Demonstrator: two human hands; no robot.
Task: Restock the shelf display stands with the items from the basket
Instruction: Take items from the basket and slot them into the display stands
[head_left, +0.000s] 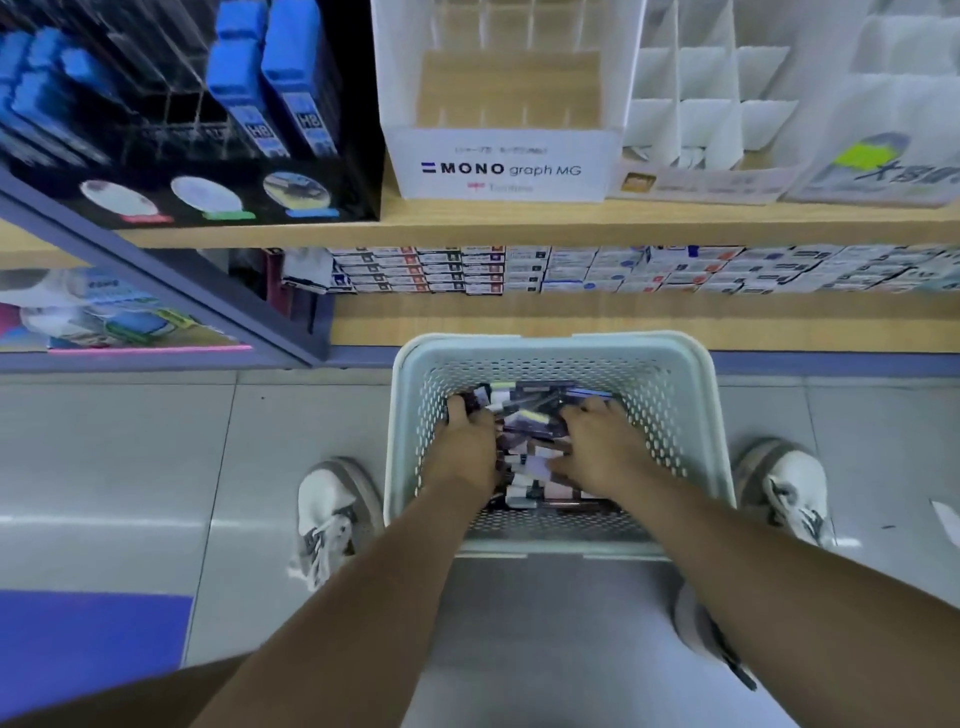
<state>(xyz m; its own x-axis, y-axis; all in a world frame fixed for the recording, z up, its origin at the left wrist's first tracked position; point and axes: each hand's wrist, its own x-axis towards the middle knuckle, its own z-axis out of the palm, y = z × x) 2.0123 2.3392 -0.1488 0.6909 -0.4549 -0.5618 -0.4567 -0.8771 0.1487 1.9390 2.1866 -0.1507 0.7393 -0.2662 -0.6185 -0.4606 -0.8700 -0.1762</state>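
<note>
White sneakers (332, 514) stand on the grey tiled floor (104, 457). A blue mat (88, 639) lies lower left. Small stacked boxes (571, 270) line the lower shelf (571, 317).

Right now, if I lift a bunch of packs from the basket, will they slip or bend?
Probably slippery: the packs look glossy and lie loose, criss-crossed in the basket. Likely light and stiff, being thin and flat. A big handful may shed some.

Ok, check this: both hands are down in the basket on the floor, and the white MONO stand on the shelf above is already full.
One thing is wrong: the head view shows the white MONO stand empty, not full. The rest holds: left hand and right hand are down in the basket on the floor.
</note>
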